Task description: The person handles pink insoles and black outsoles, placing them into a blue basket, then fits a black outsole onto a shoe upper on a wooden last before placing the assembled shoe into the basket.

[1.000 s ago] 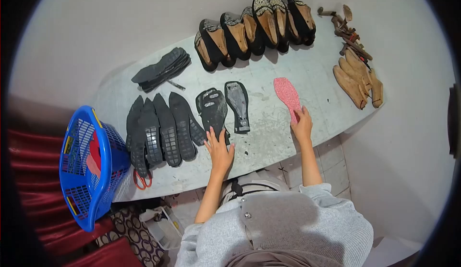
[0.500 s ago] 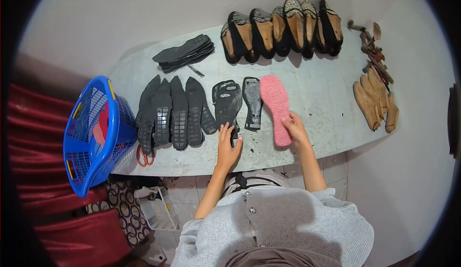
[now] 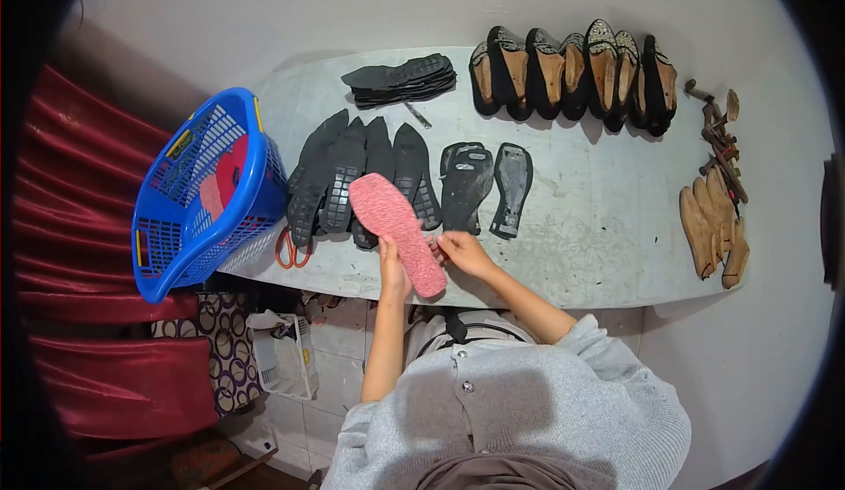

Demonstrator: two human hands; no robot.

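Note:
A pink textured insole (image 3: 400,236) is held tilted over the front of the table, its wide end up and to the left. My left hand (image 3: 393,268) grips it from the left and below, fingers partly hidden behind it. Close to its right edge is my right hand (image 3: 459,252), fingers closed; what they hold, if anything, is too small to make out. Behind the insole lie several black pointed soles (image 3: 330,177) with grid-patterned heels. To the right are dark sole pieces (image 3: 466,182) and a separate narrow one (image 3: 511,189).
A blue basket (image 3: 251,186) with pink and red pieces stands left, near orange-handled scissors (image 3: 289,250). Stacked black soles (image 3: 400,83) and black shoes on lasts (image 3: 576,76) sit at the back. Bare wooden lasts (image 3: 709,226) and tools (image 3: 720,138) lie right.
The pink insole has moved left, from my right hand to my left, and now tilts. My left hand has left the dark soles, and my right hand has come in beside the insole. The view has shifted.

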